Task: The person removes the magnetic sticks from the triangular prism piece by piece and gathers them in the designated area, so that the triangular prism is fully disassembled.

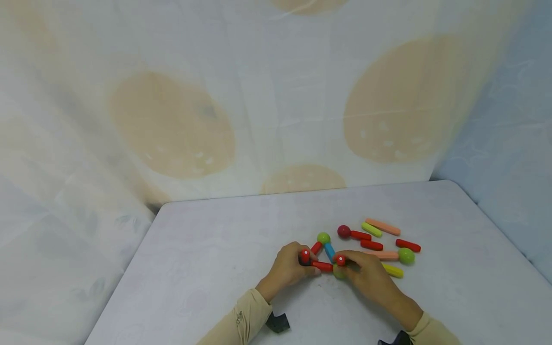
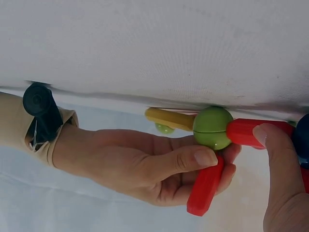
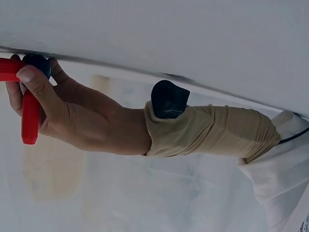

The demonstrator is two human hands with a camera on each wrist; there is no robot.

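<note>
Taking the green plastic ball (image 2: pixel 212 127) at the near joint as landmark: the right hand (image 1: pixel 366 278) curls its fingers (image 2: pixel 193 159) round a short red plastic stick (image 2: pixel 205 186) that hangs below this ball, thumb pressed along it. The left hand (image 1: pixel 290 266) pinches a second red stick (image 2: pixel 246 132) that runs sideways out of the ball, its fingers (image 3: pixel 36 89) also clenched on an upright red stick (image 3: pixel 30 118) at that stick's far end. A yellow stick (image 2: pixel 169 118) lies just behind the ball on the pale surface (image 1: pixel 215 249).

The joints look loosely held, probably by magnets. A twist or uneven pull from either hand could snap a stick off the ball, and the ball could roll toward the loose sticks (image 1: pixel 379 237) behind it. The blue stick (image 1: pixel 329 250) leaning off toward another green ball (image 1: pixel 323 237) could topple too.
</note>
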